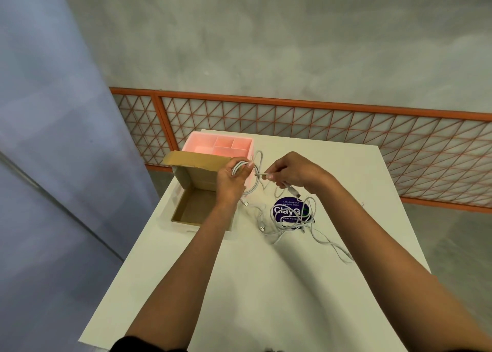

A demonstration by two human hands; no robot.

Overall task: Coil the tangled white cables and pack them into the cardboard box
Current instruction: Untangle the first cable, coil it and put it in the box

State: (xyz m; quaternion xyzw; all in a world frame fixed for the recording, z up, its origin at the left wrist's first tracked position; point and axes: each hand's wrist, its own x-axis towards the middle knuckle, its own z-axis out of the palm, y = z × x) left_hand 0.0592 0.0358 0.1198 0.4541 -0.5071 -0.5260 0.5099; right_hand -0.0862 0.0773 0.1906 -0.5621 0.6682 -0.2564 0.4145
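My left hand (pixel 231 182) grips a coil of white cable (pixel 253 184) above the right edge of the open cardboard box (pixel 191 208). A small plug of that cable hangs below the hand. My right hand (pixel 290 172) pinches the same cable's free end just right of the coil, with a USB plug sticking out under the fingers. More tangled white cables (pixel 295 224) lie loose on the white table (pixel 266 285), spread over a round sticker. The box stands at the table's left edge with its lid flap up and nothing visible inside.
A pink organizer tray (pixel 218 145) with several compartments stands behind the box. A dark round "ClayGo" sticker (pixel 288 210) lies under the loose cables. An orange lattice railing (pixel 346 128) runs behind the table. The table's left and right edges drop to the floor.
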